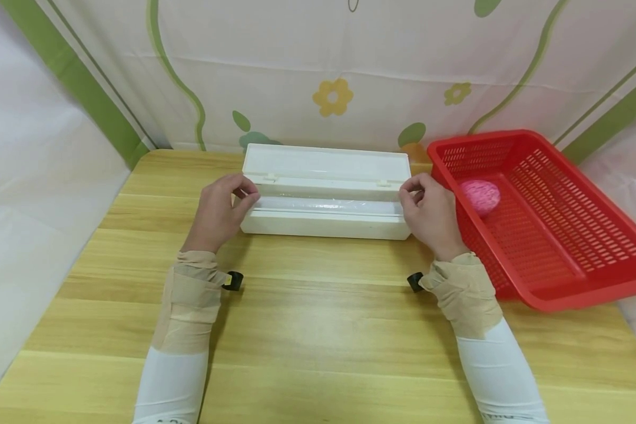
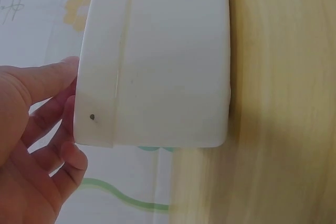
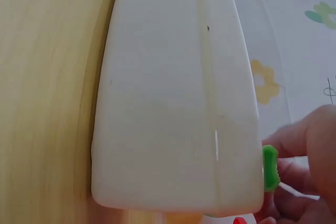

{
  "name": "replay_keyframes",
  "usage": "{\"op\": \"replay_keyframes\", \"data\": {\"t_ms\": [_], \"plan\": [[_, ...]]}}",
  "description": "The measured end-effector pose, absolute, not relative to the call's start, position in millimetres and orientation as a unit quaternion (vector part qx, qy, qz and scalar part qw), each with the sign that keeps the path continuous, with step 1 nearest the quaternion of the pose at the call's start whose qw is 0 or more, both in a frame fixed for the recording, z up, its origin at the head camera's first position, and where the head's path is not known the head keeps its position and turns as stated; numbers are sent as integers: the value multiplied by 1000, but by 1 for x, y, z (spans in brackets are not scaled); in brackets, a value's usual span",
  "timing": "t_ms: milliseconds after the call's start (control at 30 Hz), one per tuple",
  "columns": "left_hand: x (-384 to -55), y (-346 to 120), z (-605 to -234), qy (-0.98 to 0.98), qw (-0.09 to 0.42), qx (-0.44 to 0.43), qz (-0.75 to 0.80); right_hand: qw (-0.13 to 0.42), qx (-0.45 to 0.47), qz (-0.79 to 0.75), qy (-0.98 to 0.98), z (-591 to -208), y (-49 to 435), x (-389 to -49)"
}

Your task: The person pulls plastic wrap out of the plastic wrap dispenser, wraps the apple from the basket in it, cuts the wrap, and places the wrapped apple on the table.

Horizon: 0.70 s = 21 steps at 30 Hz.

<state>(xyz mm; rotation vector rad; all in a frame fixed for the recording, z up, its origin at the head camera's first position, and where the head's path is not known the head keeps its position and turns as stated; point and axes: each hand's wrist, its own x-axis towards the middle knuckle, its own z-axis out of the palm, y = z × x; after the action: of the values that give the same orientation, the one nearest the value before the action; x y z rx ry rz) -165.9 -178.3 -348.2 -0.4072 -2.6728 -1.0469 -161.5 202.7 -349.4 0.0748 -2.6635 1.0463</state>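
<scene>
A long white cling film dispenser (image 1: 325, 227) rests on the table, its hinged lid (image 1: 325, 162) tipped back. Inside lies a shiny roll of cling film (image 1: 325, 205). At the dispenser's left end, my left hand (image 1: 219, 209) pinches the film's edge between thumb and fingers; the left wrist view shows the fingertips (image 2: 71, 69) close behind the rim. My right hand (image 1: 429, 212) does likewise at the right end. A green slider (image 3: 271, 168) on the rim sits right beside its fingers. The pinched film itself is mostly hidden by the hands.
To the right stands a red slotted basket (image 1: 540, 303) with a pink ball-like thing (image 1: 479, 197) in it, near my right forearm. The wooden table (image 1: 318, 330) ends at a flower-patterned curtain (image 1: 275, 70) behind the dispenser.
</scene>
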Motion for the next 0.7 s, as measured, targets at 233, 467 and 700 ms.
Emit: {"op": "replay_keyframes", "data": {"t_ms": [233, 467, 700], "plan": [[-164, -179, -346, -914, 108, -144, -363, 150, 7, 332, -931, -354, 203, -162], [-163, -182, -344, -914, 86, -150, -367, 145, 9, 319, -936, -358, 199, -164], [-163, -184, -343, -914, 87, -150, -367, 123, -13, 375, -919, -353, 199, -164]]}}
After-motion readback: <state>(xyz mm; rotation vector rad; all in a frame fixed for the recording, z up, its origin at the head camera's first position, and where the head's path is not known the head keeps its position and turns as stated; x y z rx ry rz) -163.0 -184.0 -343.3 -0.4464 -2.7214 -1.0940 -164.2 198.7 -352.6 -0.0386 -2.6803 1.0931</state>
